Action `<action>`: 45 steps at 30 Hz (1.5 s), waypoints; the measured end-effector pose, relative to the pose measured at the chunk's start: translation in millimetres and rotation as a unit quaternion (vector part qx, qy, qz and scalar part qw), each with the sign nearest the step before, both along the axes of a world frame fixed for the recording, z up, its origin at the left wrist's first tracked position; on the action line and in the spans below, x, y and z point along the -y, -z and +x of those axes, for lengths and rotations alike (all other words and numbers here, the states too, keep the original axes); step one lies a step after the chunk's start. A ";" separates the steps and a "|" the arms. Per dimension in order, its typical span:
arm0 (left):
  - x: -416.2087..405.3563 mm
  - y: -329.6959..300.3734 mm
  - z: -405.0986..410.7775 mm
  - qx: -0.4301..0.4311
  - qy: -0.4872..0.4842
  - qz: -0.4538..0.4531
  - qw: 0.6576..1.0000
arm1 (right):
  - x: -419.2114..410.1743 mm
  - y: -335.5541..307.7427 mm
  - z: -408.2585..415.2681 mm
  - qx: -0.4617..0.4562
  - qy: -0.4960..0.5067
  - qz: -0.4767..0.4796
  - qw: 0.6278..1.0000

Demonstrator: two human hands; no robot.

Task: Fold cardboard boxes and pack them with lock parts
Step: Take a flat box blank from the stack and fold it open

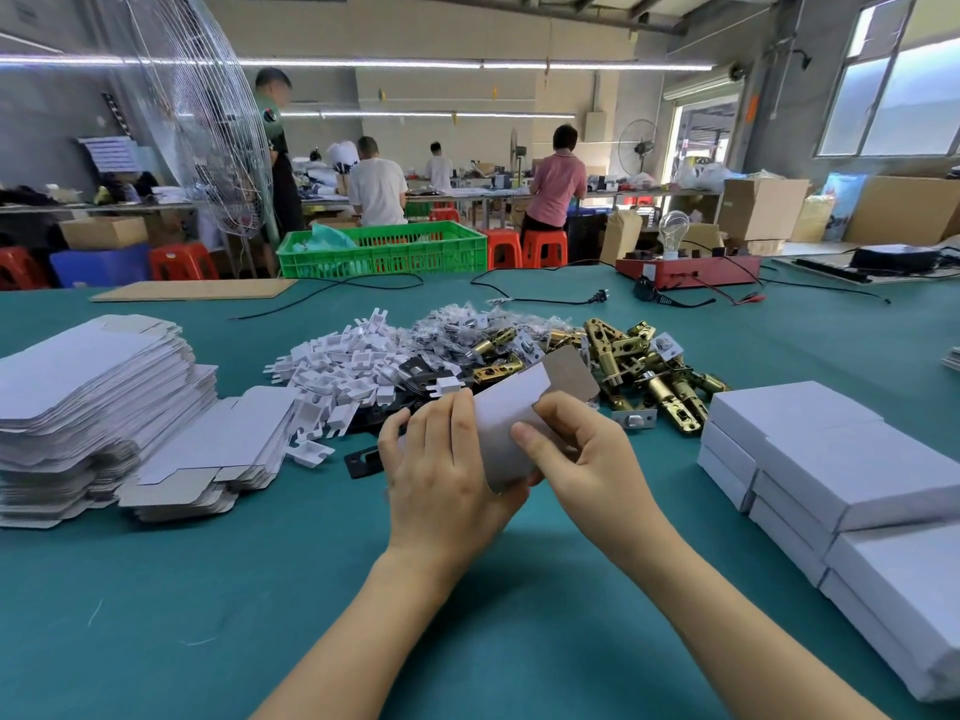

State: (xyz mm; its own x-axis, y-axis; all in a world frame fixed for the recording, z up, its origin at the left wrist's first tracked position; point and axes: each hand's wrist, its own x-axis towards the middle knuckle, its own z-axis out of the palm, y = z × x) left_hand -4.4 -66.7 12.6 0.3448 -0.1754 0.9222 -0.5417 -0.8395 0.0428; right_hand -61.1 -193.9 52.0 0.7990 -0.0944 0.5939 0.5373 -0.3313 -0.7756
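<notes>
Hands, left [441, 459] and right [576, 449], both grip a white cardboard box [511, 413] held between them above the table [260, 589].

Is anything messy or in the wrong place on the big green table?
Mostly the parts are just heaped. One white plastic piece and a black plate lie apart from the pile of lock parts, and the smaller stack of flat boxes has slumped sideways. Nothing looks broken.

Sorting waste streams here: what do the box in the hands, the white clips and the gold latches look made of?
Box blank: thin cardboard, white coated outside, grey-brown raw inside on the raised flap. White clips: probably moulded plastic, matte and uniform. Latches: metal, shiny brass-coloured finish with bright reflections; whether solid brass or plating, cannot tell.
</notes>
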 end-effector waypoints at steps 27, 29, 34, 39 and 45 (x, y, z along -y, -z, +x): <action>13.5 -21.6 -15.0 -0.382 0.380 -0.382 0.751 | 8.0 1.1 7.3 -0.005 0.090 0.082 0.993; 18.9 -16.9 -17.7 -0.396 0.398 -0.382 0.734 | 1.3 10.0 9.4 -0.029 0.077 0.076 0.994; 23.0 -10.4 -22.5 -0.406 0.421 -0.368 0.723 | 5.9 21.6 12.2 -0.014 0.127 0.082 0.988; 18.1 -13.7 -16.4 -0.411 0.444 -0.351 0.714 | 10.0 21.8 16.2 -0.022 0.094 0.082 0.992; 14.7 -14.7 -15.2 -0.417 0.449 -0.350 0.709 | 14.4 25.2 18.9 -0.036 0.086 0.083 0.992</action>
